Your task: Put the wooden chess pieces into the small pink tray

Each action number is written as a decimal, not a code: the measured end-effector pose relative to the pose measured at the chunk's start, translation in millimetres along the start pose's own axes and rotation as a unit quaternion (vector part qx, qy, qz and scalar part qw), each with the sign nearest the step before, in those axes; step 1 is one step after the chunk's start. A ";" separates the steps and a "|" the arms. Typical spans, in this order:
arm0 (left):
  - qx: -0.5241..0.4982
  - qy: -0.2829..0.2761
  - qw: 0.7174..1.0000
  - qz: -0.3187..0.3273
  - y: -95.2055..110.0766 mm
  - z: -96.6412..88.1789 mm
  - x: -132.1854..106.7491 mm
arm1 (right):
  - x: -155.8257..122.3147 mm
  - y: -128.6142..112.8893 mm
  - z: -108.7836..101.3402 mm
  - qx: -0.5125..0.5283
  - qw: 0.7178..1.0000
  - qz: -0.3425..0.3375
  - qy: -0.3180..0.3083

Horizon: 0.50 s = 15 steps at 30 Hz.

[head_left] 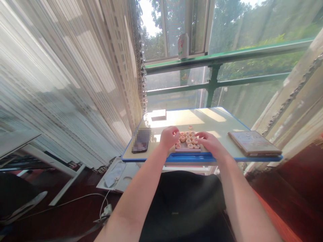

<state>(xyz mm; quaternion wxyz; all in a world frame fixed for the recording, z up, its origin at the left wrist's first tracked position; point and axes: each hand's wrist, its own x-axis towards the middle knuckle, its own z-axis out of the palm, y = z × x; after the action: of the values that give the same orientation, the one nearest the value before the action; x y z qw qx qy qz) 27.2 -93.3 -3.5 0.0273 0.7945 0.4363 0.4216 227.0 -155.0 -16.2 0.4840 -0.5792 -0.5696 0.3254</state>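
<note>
A shallow tray (187, 150) filled with several round wooden game discs (188, 138) lies at the near edge of a small blue-rimmed table (202, 158). My left hand (168, 137) rests at the tray's left side with its fingers curled over the discs. My right hand (210, 142) lies over the tray's right side, fingers bent onto the discs. What either hand pinches, if anything, is too small to make out. One single disc (190, 127) lies apart on the table just beyond the tray.
A dark phone (141, 140) lies at the table's left edge. A flat wooden board (253, 143) sits at the right. A small white box (158, 114) is at the far left corner. A drink can (183, 46) stands on the window sill. Curtains hang on both sides.
</note>
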 end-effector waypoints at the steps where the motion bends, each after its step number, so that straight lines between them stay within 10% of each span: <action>1: 0.002 -0.005 1.000 0.006 1.3 0.2 -0.5 | -0.5 -1.0 0.0 -0.018 1.000 -0.006 -0.012; 15: 0.008 -0.018 1.000 -0.013 1.0 1.2 -0.3 | -7.0 -7.4 -1.0 -0.144 0.989 -0.028 -0.005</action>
<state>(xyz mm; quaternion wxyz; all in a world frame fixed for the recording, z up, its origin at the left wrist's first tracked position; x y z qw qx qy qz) 28.6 -93.7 -4.1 0.0340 0.7964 0.4489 0.4038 224.5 -162.9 -10.2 0.4016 -0.6247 -0.6292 0.2291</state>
